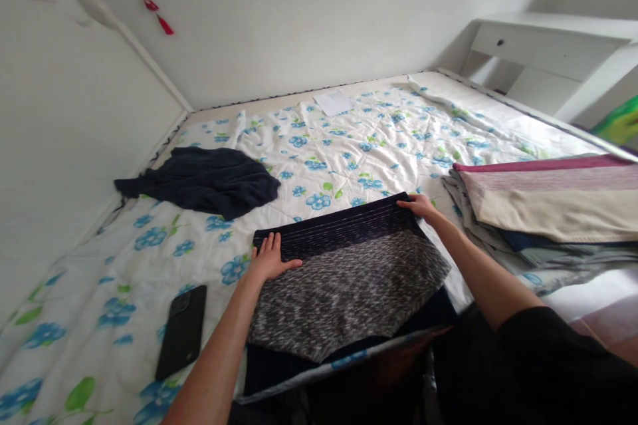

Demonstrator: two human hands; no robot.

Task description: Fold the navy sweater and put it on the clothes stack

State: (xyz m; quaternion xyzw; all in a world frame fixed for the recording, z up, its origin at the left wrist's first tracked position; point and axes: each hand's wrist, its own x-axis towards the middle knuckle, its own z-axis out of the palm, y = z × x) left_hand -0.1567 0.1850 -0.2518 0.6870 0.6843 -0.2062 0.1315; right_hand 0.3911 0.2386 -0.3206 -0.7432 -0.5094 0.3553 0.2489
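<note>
Both hands at the top edge of a folded knit garment (pixel 349 292)

The knit garment, dark along the top and speckled grey below, lies at the near side of the bed, on a flowered sheet (pixel 383 139). The left hand (pixel 269 260) rests palm down near its upper left corner, fingers and thumb spread apart, gripping nothing. The right hand (pixel 421 205) is at the upper right corner with the thumb lying on the cloth; whether the fingers close on it from behind, I cannot tell.

Holding that edge straight calls for light, even tension: enough to take out creases, not enough to stretch the knit. The broad left palm seems a good anchor, and smoothing is best done outward from the middle. The lower edge looks uneven, so it may need squaring.

A phone (pixel 182 332) lies left of the left forearm, a crumpled dark garment (pixel 204 179) beyond it. To the right is a pile of clothes (pixel 548 205), stacked in layers. Paper (pixel 333 103) lies near the wall.

The only container that shows is the white desk's drawer (pixel 523 46), closed, its contents hidden.
</note>
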